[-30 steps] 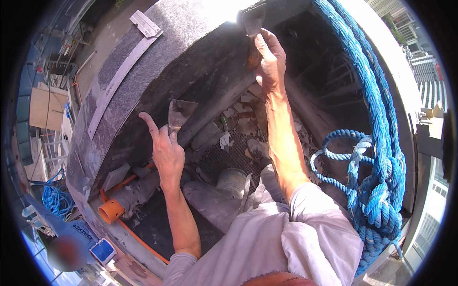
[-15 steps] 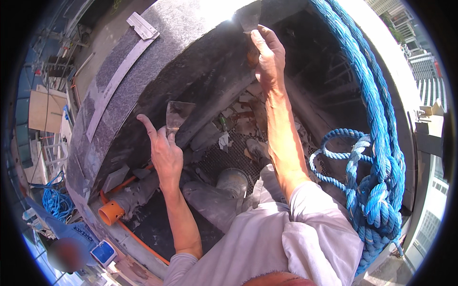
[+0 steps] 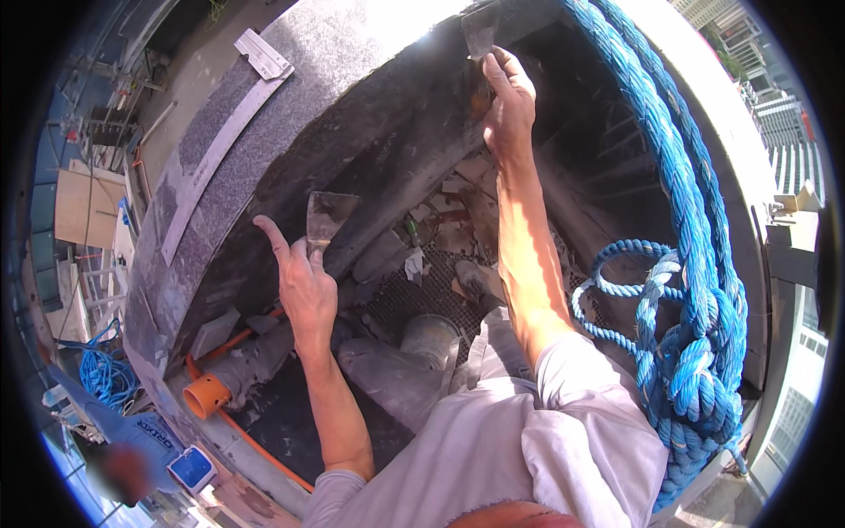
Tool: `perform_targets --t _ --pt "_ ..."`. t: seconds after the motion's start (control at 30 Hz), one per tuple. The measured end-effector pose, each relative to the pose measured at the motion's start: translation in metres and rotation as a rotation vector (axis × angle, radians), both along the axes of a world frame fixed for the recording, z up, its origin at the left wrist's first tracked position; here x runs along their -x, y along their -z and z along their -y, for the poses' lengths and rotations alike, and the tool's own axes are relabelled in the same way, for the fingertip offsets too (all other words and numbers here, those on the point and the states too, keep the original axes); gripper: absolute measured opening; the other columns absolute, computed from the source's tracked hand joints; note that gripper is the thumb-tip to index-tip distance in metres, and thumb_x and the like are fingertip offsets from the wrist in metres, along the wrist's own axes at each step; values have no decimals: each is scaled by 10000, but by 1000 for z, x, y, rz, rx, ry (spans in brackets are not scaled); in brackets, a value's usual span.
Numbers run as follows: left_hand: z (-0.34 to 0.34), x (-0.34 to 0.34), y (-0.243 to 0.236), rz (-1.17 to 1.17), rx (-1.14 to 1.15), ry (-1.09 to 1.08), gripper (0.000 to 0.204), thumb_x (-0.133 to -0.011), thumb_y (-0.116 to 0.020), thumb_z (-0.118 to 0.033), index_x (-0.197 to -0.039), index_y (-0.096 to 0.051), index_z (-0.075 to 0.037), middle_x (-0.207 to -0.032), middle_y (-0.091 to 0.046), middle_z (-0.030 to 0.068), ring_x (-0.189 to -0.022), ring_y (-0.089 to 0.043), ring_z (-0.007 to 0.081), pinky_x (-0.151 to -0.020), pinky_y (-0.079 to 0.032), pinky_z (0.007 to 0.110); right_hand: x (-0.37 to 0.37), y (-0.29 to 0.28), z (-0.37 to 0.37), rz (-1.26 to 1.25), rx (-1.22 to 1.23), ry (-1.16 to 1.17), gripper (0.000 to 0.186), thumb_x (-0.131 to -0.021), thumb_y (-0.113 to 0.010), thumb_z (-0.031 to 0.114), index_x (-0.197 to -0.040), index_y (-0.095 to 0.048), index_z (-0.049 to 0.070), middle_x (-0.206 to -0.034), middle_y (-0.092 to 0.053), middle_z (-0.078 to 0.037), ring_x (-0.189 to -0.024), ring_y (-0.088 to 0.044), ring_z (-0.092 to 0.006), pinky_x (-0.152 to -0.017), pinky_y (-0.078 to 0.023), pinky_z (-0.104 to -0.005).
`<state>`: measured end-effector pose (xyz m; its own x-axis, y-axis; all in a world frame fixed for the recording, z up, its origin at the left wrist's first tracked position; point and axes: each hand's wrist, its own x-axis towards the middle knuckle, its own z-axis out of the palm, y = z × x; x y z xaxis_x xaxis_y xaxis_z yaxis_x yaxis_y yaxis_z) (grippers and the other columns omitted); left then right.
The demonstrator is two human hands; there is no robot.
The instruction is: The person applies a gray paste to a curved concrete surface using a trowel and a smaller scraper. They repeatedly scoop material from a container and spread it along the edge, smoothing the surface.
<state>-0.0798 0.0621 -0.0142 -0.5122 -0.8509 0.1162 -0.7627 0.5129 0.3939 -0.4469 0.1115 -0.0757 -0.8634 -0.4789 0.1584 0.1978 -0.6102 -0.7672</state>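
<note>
My right hand (image 3: 512,110) is raised at the top middle, its fingers wrapped round a putty knife (image 3: 480,37). The blade points up against the dark wall by the bright ledge. Lower and to the left, my left hand (image 3: 306,295) grips a second putty knife (image 3: 331,216) with a wide, smeared blade. Its handle is mostly hidden by my fingers. The left index finger stretches out toward the dark inner face of the grey speckled panel (image 3: 255,123). No contact between that finger and the panel can be made out.
Thick blue rope (image 3: 695,264) hangs at the right, knotted and looped. A long metal straightedge (image 3: 211,172) lies on the speckled panel. Below it are an orange-ended pipe (image 3: 207,396) and a bucket (image 3: 429,339). Rubble and scraps lie around a dark mesh mat (image 3: 409,295).
My right hand and its putty knife have shifted slightly to the right, with the blade turned a little. My left hand and its putty knife are nearly where they were.
</note>
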Motion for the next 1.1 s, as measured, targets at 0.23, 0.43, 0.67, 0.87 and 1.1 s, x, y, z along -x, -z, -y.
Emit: perform_targets --t 0.23,0.43,0.67,0.87,1.1 --pt "-1 5 -8 -9 -119 -35 209 -1085 -639 4 -1257 -719 91 -1895 -99 247 -1587 -475 489 -1213 -494 494 12 4 17 3 -32 37 332 -1100 -753 157 -1382 -729 -17 -1154 -776 -23 -948 -680 -77 -789 -533 -244" --pt "0 3 -4 -36 -80 -15 216 -1079 -646 6 -1263 -718 95 -1894 -110 245 -1569 -497 492 -1202 -503 493 6 20 13 48 -66 -27 319 -1138 -712 160 -1399 -694 -22 -1248 -776 -81 -1127 -719 -146 -1014 -546 -291" --pt "1 -1 -4 -23 -62 -19 205 -1073 -659 10 -1251 -718 95 -1902 -120 207 -1443 -614 478 -1117 -546 522 6 18 -14 -42 -225 99 340 -1156 -698 188 -1421 -649 -20 -1236 -761 -95 -1041 -744 -168 -904 -640 -356" --pt "-5 1 1 12 -35 -28 197 -1073 -661 5 -1243 -725 81 -1910 -114 175 -1384 -669 465 -1078 -561 527 51 -6 -57 -215 -681 454 470 -1124 -730 214 -1533 -629 6 -1168 -763 -148 -858 -777 -190 -772 -662 -322" --pt "1 -2 0 37 9 3 182 -1071 -662 1 -1218 -732 84 -1907 -113 197 -1417 -644 475 -1110 -542 524 126 -28 -44 -346 -771 663 442 -1080 -750 149 -1502 -681 35 -1248 -762 -192 -1077 -756 -264 -949 -615 -380"
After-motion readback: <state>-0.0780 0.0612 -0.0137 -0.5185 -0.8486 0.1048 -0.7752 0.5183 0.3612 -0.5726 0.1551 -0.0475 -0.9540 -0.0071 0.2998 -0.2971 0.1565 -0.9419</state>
